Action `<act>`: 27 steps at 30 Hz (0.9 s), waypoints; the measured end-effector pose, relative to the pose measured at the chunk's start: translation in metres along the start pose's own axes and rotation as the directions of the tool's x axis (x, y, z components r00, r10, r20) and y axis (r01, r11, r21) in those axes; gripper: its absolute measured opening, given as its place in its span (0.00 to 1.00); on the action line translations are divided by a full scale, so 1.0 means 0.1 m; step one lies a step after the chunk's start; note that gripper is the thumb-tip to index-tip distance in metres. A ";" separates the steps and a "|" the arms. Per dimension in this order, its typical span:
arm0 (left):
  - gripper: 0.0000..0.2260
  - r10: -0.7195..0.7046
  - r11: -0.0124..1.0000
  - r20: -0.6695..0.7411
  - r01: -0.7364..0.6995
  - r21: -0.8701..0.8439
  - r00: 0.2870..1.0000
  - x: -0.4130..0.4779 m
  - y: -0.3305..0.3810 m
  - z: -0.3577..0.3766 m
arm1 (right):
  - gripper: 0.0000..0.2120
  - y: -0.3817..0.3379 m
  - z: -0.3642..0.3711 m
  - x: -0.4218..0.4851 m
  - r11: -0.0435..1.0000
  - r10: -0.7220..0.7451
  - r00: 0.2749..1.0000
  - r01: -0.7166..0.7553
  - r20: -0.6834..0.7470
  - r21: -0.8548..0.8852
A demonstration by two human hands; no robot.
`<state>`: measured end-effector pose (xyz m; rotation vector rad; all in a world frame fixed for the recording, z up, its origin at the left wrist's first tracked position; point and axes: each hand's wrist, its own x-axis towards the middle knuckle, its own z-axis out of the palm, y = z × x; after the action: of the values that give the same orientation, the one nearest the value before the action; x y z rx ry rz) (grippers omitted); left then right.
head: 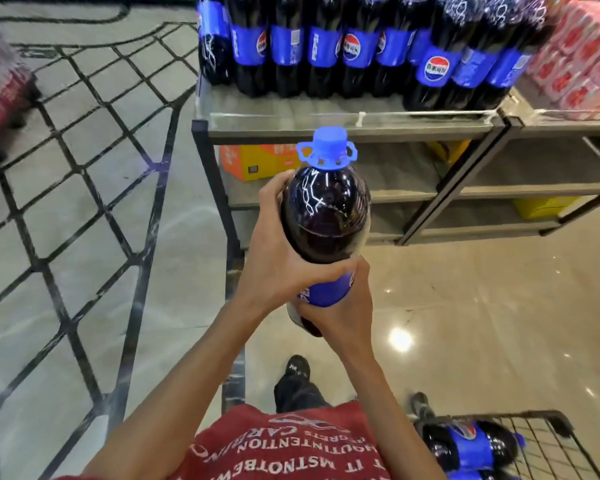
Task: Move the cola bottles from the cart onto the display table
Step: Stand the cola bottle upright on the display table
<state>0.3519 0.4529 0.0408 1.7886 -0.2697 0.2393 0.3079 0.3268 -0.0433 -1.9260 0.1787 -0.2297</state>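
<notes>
At centre frame both hands carry one cola bottle [324, 216] upright; the left hand [274, 268] wraps its fingers [326, 271] round the shoulder, the right hand [343, 317] clasps the label from below, likely to share its weight; the surface [291, 109] at top holds standing bottles [361, 46], bare front edge free; cart [548, 441] at lower right holds more.

Big cola bottle [324, 216] at centre frame, held off the floor, blue cap with carry handle pointing up the frame, dark cola, blue label low down. Across the top, a row of matching bottles [361, 50] stands upright on the display table [343, 128]. Lower right, more bottles [465, 445] lie in the wire cart [548, 445].
</notes>
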 end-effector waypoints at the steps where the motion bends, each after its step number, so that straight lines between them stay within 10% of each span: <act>1: 0.52 0.001 1.000 -0.006 -0.001 -0.003 1.000 0.16 -0.02 0.05 | 0.39 -0.01 -0.02 0.18 1.000 -0.005 1.000 0.005 -0.004 0.001; 27: 0.50 0.067 0.995 0.093 -0.059 -0.079 0.993 3.22 -0.79 1.00 | 0.47 0.21 -0.10 3.30 0.999 0.039 0.991 -0.041 -0.129 -0.017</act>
<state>0.6844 0.3557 0.0430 1.7197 -0.3992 0.1861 0.6252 0.2335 -0.0351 -1.9264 0.3062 -0.3270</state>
